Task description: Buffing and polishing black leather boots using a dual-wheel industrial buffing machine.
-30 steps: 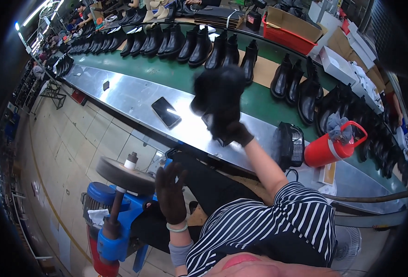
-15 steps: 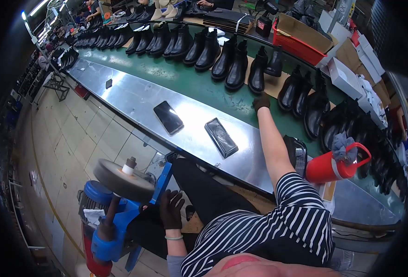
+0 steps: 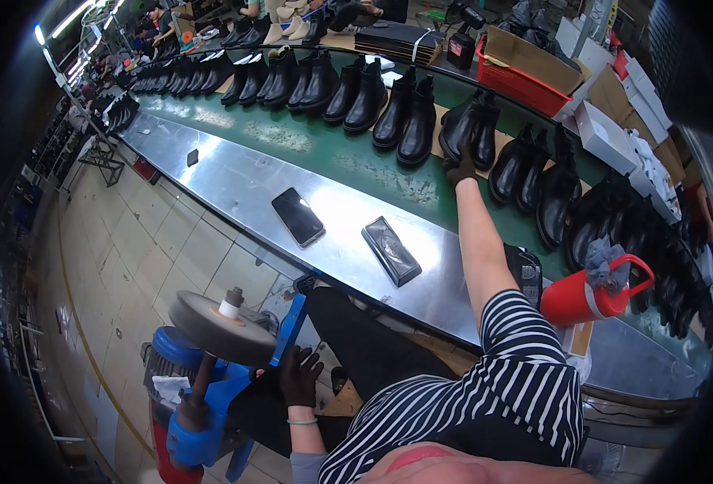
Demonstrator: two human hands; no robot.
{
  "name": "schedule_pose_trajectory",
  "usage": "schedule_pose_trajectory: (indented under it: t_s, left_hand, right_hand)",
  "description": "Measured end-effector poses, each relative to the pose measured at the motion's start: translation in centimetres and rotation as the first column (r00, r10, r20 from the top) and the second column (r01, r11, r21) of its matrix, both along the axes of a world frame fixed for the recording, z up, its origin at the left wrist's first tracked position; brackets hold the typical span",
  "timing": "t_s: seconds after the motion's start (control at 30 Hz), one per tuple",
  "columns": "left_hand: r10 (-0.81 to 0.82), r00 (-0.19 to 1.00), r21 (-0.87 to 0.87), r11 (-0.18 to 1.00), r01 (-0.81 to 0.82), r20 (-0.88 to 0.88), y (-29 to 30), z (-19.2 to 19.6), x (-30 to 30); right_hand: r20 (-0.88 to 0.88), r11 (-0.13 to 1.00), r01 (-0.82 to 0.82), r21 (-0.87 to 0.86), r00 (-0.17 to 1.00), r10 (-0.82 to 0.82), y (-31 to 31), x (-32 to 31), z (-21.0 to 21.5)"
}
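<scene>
My right hand (image 3: 460, 168), in a dark glove, reaches across the bench with its fingers closed around the toe of a black ankle boot (image 3: 458, 127). Close against that boot stands its mate (image 3: 485, 139); my hand partly covers the toe area. Low beside the grinding machine, my gloved left hand (image 3: 301, 376) is empty, fingers spread. A brown-grey buffing wheel (image 3: 221, 327) on a blue machine (image 3: 191, 423) is just beyond it. On the metal strip between me and the boots lie a dark phone (image 3: 297, 216) and a black rectangular case (image 3: 391, 252).
Rows of black boots (image 3: 320, 85) line the green bench top (image 3: 332, 161). A red tumbler (image 3: 574, 298) stands right of my arm, near a dark bag (image 3: 524, 270). Behind the boots are a red crate (image 3: 526, 87) and white boxes (image 3: 610, 141). Other people work far left.
My right hand has moved up from below the boot's toe onto it. The two boots, earlier staggered, now stand closer together. My left hand stays low by the machine.
</scene>
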State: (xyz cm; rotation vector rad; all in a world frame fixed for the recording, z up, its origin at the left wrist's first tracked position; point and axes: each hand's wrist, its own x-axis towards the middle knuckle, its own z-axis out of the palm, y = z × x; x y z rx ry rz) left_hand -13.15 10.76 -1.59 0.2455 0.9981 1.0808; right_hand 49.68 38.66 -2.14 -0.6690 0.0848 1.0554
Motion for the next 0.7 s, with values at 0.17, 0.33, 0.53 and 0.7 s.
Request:
schedule_pose_trajectory:
  t_s: [0.17, 0.33, 0.53, 0.7]
  left_hand:
    - [-0.062, 0.998, -0.034, 0.997, 0.063, 0.017, 1.0, -1.5, -0.6]
    - [-0.089, 0.996, 0.006, 0.996, 0.09, -0.03, 1.9, -0.2, -0.5]
    - [-0.29, 0.874, 0.156, 0.956, 0.248, 0.391, 2.9, 0.4, 1.3]
    - [-0.215, -0.171, -0.272, 0.646, 0.714, -0.961, 3.4, 1.7, 0.6]
  right_hand:
    - [0.316, 0.857, -0.306, 0.415, 0.932, 0.179, -7.2, -2.9, 1.9]
    - [0.991, 0.976, -0.179, 0.123, -0.023, -0.129, -11.4, -12.1, 6.7]
    - [0.496, 0.392, -0.92, -0.006, 0.337, 0.8, -9.1, -26.5, 5.2]
    - [0.739, 0.342, -0.729, -0.592, -0.323, 0.592, -13.7, -46.4, -0.1]
